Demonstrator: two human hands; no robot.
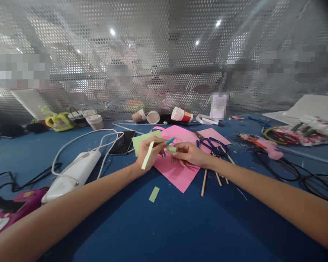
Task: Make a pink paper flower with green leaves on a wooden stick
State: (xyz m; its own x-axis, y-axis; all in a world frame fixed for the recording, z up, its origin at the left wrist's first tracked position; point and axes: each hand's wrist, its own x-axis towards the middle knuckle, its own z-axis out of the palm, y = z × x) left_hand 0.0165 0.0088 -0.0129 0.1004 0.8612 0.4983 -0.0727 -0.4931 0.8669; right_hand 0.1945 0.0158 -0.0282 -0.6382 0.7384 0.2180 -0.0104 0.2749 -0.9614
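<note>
Right now, the left hand (150, 149) is curling its fingers almost together, and they are pinching a long, narrow strip of pale green paper (147, 155), which is hanging toward the near side. A slim, tapering teal object (170, 141) is jutting rightward from the fingertips — what it is, I cannot tell. The right hand (190, 154) is facing the left one, its thumb and forefinger closing on a small, curved piece of light green paper (171, 149); its lower fingers are blurring into shadow, so I cannot tell their hold.

Both hands are hovering over a bright pink sheet of paper (182, 178), one corner of which is pointing to the near side. A light green sheet of paper (137, 142) is lying partly behind the left hand, and a short green paper rectangle (154, 194) is resting apart on the blue tabletop (164, 225), nearer.

On the right, dark blue-handled scissors (199, 135) are lying beside thin wooden sticks (204, 183) — a pink glue gun (273, 149) is resting farther right. A black smartphone (123, 142) and a white plastic block (82, 174) are lying left, while red-and-white paper cups (182, 114) are lying sideways on the far side.
</note>
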